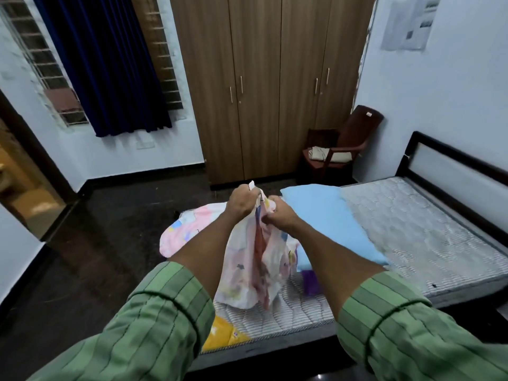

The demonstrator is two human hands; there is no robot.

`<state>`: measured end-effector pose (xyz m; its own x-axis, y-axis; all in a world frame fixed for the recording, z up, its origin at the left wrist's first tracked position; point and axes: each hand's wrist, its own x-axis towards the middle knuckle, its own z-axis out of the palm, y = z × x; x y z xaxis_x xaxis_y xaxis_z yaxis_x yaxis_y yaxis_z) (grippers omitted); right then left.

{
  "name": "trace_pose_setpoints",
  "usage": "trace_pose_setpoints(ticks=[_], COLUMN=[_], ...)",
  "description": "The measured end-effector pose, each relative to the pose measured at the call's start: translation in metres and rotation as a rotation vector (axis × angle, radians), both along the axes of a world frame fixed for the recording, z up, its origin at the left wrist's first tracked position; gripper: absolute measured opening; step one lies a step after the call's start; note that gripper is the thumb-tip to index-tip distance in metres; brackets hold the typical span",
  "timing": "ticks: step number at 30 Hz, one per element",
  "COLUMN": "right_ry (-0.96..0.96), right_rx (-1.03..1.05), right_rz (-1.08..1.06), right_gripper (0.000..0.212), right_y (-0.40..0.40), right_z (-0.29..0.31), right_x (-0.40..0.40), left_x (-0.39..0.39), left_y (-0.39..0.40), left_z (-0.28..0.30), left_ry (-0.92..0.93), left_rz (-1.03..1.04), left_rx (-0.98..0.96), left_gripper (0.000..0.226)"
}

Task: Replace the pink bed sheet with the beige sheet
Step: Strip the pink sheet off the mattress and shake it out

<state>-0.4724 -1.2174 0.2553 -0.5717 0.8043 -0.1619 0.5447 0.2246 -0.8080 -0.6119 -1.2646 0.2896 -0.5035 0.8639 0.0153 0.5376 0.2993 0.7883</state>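
Both hands, left hand [243, 200] and right hand [277, 215], pinched the bunched pink sheet [255, 268] above the bare mattress [412, 229]. Stripping appeared complete. At 1 o'clock, a folded beige sheet [320, 154] presumably awaited on the chair [354, 133].

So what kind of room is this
Most likely a bedroom in a home: a bed with a bare mattress, a tall wooden wardrobe, and a curtained window. Both hands grip a pink sheet.
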Motion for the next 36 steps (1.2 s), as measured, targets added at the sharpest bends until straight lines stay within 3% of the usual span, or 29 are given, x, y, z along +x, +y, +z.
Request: trace_pose_setpoints(ticks=[2,4,7,9,12,16,20,23,27,28,32,36], right_ry=[0.198,0.209,0.157,0.132,0.12,0.064,-0.077,-0.144,0.152,0.196,0.098,0.115], right_rx=[-0.105,-0.127,0.122,0.23,0.217,0.176,0.147,0.094,-0.101,-0.112,-0.023,0.11], right_rz=[0.073,0.106,-0.026,-0.153,-0.249,-0.345,-0.2,-0.012,0.032,-0.004,-0.143,-0.176], right_gripper=[0.066,0.049,0.016,0.024,0.027,0.029,0.033,0.016,0.083,0.084,0.029,0.031], right_y=[0.008,0.021,0.037,0.046,0.052,0.047,0.033,0.016,-0.007,-0.01,-0.018,-0.034], right_z=[0.012,0.021,0.035,0.041,0.043,0.033,0.013,0.002,-0.012,-0.014,-0.027,-0.032], right_x=[-0.009,-0.013,-0.012,-0.01,-0.007,-0.004,-0.005,-0.007,-0.023,-0.028,-0.045,-0.053], left_x=[-0.003,-0.007,-0.017,-0.022,-0.027,-0.026,-0.021,-0.031,-0.04,-0.041,-0.05,-0.058], left_y=[0.007,0.014,0.02,0.019,0.017,0.014,0.009,0.009,0.002,-0.002,-0.02,-0.037], left_z=[0.017,0.031,0.044,0.046,0.042,0.035,0.029,0.01,-0.01,-0.013,-0.026,-0.03], left_ry=[-0.007,-0.005,0.054,0.129,0.192,0.141,0.136,0.217,0.23,0.218,0.179,0.276], left_rz=[-0.022,-0.039,-0.107,-0.168,-0.217,-0.278,-0.325,-0.367,-0.409,-0.426,-0.357,-0.186], left_rx=[0.037,0.049,0.045,0.005,-0.023,-0.144,-0.174,-0.179,-0.226,-0.223,-0.097,0.045], left_gripper=[0.036,0.035,0.04,0.037,0.031,0.034,0.01,0.022,0.019,0.018,0.015,0.003])
